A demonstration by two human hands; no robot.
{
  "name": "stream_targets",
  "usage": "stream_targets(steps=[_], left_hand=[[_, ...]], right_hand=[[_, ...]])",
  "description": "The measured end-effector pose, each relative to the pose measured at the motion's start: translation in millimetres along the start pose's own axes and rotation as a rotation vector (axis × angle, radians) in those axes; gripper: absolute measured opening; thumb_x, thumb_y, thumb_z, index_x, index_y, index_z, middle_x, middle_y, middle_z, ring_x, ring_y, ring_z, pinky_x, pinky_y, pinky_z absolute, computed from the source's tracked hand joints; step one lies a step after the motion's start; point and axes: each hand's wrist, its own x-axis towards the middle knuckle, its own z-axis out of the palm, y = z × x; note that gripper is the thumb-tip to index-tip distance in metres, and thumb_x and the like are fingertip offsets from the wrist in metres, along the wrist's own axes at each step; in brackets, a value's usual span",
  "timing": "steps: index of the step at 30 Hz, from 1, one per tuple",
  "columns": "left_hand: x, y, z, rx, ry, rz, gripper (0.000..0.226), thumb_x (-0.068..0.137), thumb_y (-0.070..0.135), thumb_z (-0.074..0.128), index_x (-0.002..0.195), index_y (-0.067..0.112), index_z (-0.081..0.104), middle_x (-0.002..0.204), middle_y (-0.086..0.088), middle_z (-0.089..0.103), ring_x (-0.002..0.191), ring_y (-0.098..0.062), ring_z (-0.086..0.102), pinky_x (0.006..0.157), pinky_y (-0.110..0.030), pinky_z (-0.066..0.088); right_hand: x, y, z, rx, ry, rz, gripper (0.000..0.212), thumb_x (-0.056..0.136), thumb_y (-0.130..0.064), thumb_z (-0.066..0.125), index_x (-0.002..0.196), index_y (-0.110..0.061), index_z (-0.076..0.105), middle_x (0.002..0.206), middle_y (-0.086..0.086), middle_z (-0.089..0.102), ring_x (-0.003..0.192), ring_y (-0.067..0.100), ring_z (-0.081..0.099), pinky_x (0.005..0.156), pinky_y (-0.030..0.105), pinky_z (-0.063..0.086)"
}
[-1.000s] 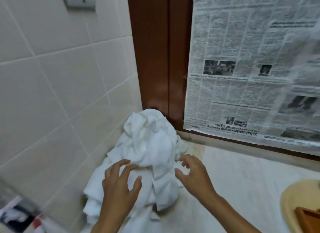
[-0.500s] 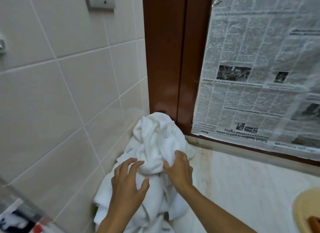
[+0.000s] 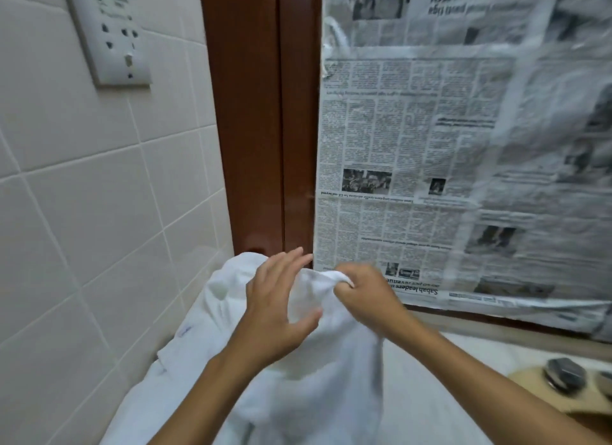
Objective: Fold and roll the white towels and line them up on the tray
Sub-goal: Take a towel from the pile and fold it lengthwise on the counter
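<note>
Head view: a heap of white towels (image 3: 205, 312) lies crumpled in the corner of a pale, smooth, stone-like bench (image 3: 430, 378), pressed against the glossy cream tiled wall (image 3: 82, 229) on one side and the dark red-brown wooden frame (image 3: 258, 146) behind; the cloth looks soft and thick, falling in loose, rounded folds, with a small label showing on a flatter piece at the heap's left edge. Of the two hands, the right hand (image 3: 367, 292) has its fingers curled tight, pinching a bunched ridge of one white towel (image 3: 344, 361) and holding it raised above the heap, so that the fabric hangs from the pinch in a long, limp drape down to the bench; the left hand (image 3: 278, 305) is spread wide, fingers straight and parted, thumb out, holding nothing, set just in front of the raised cloth beside the pinch; whether its palm touches the towel cannot be told. Thin grey newspaper (image 3: 397, 146), wrinkled and printed upside down, covers the pane to the right of the frame; a white plastic socket plate (image 3: 109, 37) sits flat on the tiles at upper left. At the lower right edge a tan, round-edged dish (image 3: 530, 395) rests on the bench, blurred, carrying rounded grey lumps (image 3: 563, 373), well apart from the towels.
</note>
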Motion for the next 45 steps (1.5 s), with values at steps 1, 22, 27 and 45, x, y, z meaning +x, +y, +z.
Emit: stream_targets(steps=[1,22,27,45], left_hand=[[6,14,6,-0.066,-0.049,0.029,0.064,0.077,0.052,0.058,0.137,0.049,0.037,0.145,0.029,0.039,0.139,-0.001,0.029,0.112,-0.026,0.021],[-45,2,17,-0.760,-0.839,-0.386,0.047,0.074,0.052,0.079,0.095,0.010,0.073,0.093,-0.007,0.067,0.090,-0.016,0.062,0.078,-0.027,0.046],[37,10,-46,-0.338,-0.978,-0.206,0.046,0.076,0.064,0.071,0.070,0.019,0.061,0.068,0.011,0.052,0.066,-0.004,0.050,0.062,-0.018,0.037],[-137,34,222,0.234,-0.440,0.091,0.056,0.086,0.053,0.047,0.138,0.032,0.045,0.152,0.000,0.038,0.127,-0.026,0.046,0.081,-0.047,0.057]], right_hand=[[-6,-6,-19,-0.037,-0.034,-0.058,0.015,0.068,-0.021,0.042,0.062,-0.021,0.056,0.051,-0.009,0.047,0.050,0.006,0.041,0.054,0.032,0.035],[-108,31,-182,-0.527,-0.166,-0.247,0.022,0.069,-0.041,0.035,0.055,-0.023,0.036,0.045,0.000,0.038,0.042,0.017,0.034,0.044,0.037,0.031],[-130,37,-170,-0.727,-0.275,-0.073,0.053,0.076,-0.076,0.038,0.070,-0.024,0.047,0.059,-0.003,0.048,0.056,0.011,0.048,0.054,0.031,0.036],[-291,161,-13,0.381,0.223,1.261,0.026,0.097,-0.028,0.055,0.095,-0.004,0.065,0.102,0.019,0.069,0.088,0.030,0.065,0.082,0.032,0.055]])
